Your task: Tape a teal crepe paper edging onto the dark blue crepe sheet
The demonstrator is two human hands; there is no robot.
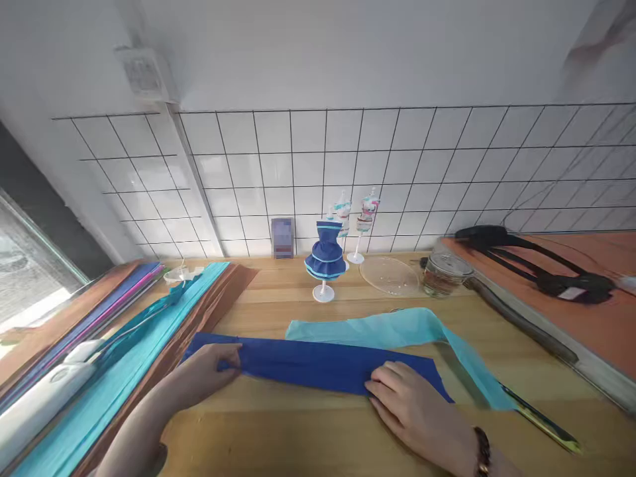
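Observation:
A dark blue strip [303,363] of thin cloth or crepe paper stretches across the table in front of me. Near its left end, my left hand [209,371] pinches the upper edge between thumb and fingers. At the right end, my right hand [405,404] rests with fingers curled and pressed together on the strip. Partly behind it lies a light turquoise strip [377,329], folded over and trailing down to the right. Beyond both strips a small blue dress [325,252] with light blue trim stands on a white stand [323,293].
On the left lie long coloured sheets [144,344] and a white power strip [54,384] with its cord. A utility knife [541,421] lies at right. Behind stand two small dress forms [366,215], a clear disc [389,275], a glass jar [446,271] and a black strapped object [536,258].

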